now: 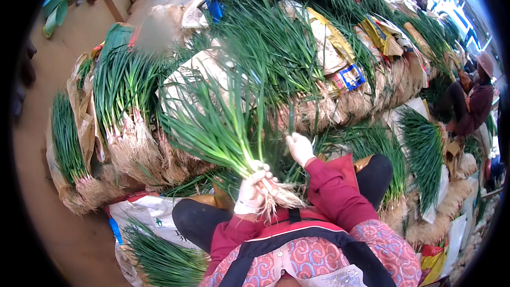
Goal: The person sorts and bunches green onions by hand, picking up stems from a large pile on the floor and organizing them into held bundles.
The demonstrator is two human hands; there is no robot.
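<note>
My left hand [252, 194], in a white glove, is wrapped around a bunch of spring onions [241, 151] just above the roots. Their green leaves fan up and to the left, while the pale, stringy roots [279, 196] hang out over my lap to the right. Also gloved in white, my right hand [300, 149] is raised to the right of the bunch with its fingers curled closed. A thin green strand rises by its fingertips; whether the fingers pinch it cannot be made out. Loose green leaves lie beneath and between both hands.
Ahead stands a long heap of spring onions [271, 48], roots toward me, with sacks [207, 74] among them. A smaller pile [162, 255] rests on a white sack [154, 212] at lower left. More bunches [422, 143] lie at right, near another seated person [478, 95].
</note>
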